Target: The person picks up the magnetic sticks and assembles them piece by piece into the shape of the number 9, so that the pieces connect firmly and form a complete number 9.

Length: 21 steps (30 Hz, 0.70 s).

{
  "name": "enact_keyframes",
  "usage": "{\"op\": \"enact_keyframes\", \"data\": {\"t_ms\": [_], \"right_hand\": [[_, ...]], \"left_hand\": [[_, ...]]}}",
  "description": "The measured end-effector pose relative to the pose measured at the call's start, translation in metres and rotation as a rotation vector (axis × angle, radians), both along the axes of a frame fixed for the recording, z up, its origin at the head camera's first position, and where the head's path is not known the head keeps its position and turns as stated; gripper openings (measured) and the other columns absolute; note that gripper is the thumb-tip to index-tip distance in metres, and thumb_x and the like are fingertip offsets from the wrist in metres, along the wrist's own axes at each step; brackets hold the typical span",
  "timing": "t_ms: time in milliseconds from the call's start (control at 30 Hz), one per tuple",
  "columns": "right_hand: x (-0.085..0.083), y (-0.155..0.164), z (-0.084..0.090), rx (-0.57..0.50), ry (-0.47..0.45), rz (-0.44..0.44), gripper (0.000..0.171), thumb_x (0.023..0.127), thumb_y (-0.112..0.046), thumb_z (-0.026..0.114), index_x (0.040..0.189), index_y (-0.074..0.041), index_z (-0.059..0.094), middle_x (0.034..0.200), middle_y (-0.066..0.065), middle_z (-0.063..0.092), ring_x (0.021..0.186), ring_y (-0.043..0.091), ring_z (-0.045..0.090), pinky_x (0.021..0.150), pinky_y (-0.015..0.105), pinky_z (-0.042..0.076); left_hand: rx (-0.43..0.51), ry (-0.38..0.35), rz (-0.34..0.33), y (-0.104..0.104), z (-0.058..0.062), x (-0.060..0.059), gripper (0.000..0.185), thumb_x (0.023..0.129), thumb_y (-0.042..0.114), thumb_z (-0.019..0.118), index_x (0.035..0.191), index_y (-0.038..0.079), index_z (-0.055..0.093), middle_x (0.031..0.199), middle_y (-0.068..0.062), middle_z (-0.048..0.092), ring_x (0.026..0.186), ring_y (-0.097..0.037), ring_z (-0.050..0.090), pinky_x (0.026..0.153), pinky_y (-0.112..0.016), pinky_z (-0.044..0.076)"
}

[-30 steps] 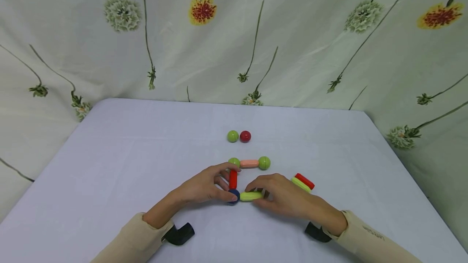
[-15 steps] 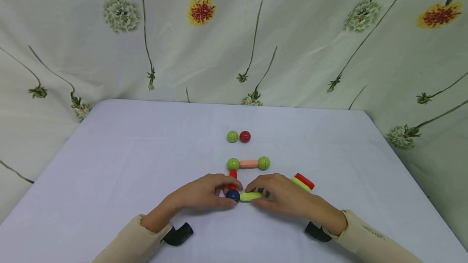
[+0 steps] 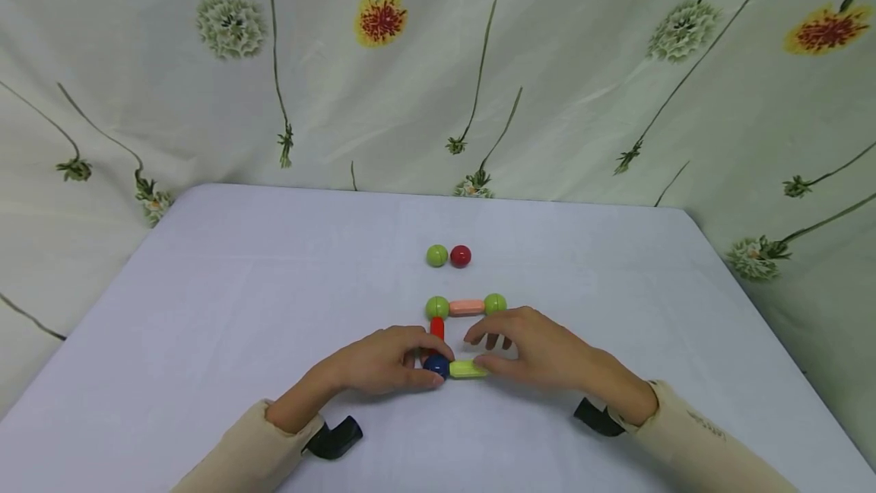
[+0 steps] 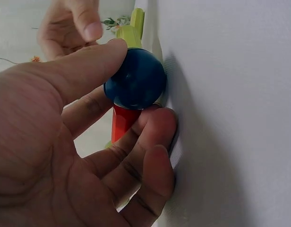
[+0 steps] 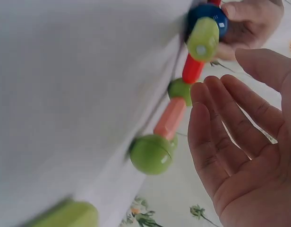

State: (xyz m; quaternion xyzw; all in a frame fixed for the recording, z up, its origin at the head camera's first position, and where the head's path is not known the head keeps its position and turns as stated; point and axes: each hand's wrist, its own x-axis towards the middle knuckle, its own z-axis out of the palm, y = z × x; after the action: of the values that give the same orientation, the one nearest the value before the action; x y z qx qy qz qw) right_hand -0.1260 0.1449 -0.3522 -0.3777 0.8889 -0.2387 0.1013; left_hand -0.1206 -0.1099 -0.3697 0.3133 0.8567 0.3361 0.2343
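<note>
A white table [image 3: 239,310] carries a partial frame of rods and balls near its front middle. The left hand [image 3: 383,364] pinches the blue ball [image 3: 436,366] between thumb and fingers at the frame's near-left corner. The right hand [image 3: 541,352] hovers with relaxed, spread fingers, grasping nothing, just beside the yellow-green rod [image 3: 468,369]. That rod lies flat, long axis left to right, one end against the blue ball. A red rod [image 3: 437,328] runs away from the ball toward a green ball [image 3: 437,307].
</note>
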Motion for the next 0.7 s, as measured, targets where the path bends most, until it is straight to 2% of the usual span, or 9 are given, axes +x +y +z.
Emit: {"op": "enact_keyframes", "data": {"t_ms": [267,433,600,700], "right_hand": [[-0.030,0.003,0.012,-0.075,0.053,-0.028,0.027,0.085,-0.025,0.070,0.110,-0.018,0.066,0.102,-0.009,0.068,0.083,-0.001,0.060,0.074,0.026,0.054],[-0.048,0.002,0.015,-0.098,0.053,-0.037,0.028,0.086,-0.025,0.068,0.111,-0.013,0.065,0.106,-0.003,0.068,0.086,0.005,0.062,0.074,0.026,0.054],[-0.069,-0.001,0.018,-0.094,0.063,-0.052,0.026,0.086,-0.025,0.067,0.111,-0.016,0.064,0.108,0.000,0.068,0.088,0.008,0.062,0.073,0.022,0.053],[-0.083,-0.003,0.018,-0.109,0.039,-0.045,0.028,0.086,-0.024,0.068,0.112,-0.014,0.064,0.110,0.002,0.067,0.090,0.011,0.062,0.073,0.023,0.053]], "left_hand": [[0.036,-0.037,-0.009,-0.001,0.001,0.000,0.027,0.086,0.035,0.066,0.112,0.027,0.064,0.089,0.006,0.055,0.072,-0.010,0.050,0.060,-0.021,0.040],[0.034,-0.052,-0.006,0.000,0.000,0.000,0.026,0.086,0.034,0.066,0.112,0.027,0.064,0.090,0.006,0.056,0.072,-0.010,0.050,0.061,-0.021,0.041],[0.033,-0.055,-0.006,-0.001,0.000,-0.001,0.026,0.086,0.035,0.066,0.112,0.028,0.063,0.091,0.006,0.055,0.074,-0.010,0.050,0.062,-0.021,0.041],[0.040,-0.069,-0.008,-0.001,0.000,-0.001,0.026,0.087,0.034,0.066,0.112,0.027,0.063,0.091,0.005,0.055,0.075,-0.011,0.050,0.062,-0.022,0.041]]}}
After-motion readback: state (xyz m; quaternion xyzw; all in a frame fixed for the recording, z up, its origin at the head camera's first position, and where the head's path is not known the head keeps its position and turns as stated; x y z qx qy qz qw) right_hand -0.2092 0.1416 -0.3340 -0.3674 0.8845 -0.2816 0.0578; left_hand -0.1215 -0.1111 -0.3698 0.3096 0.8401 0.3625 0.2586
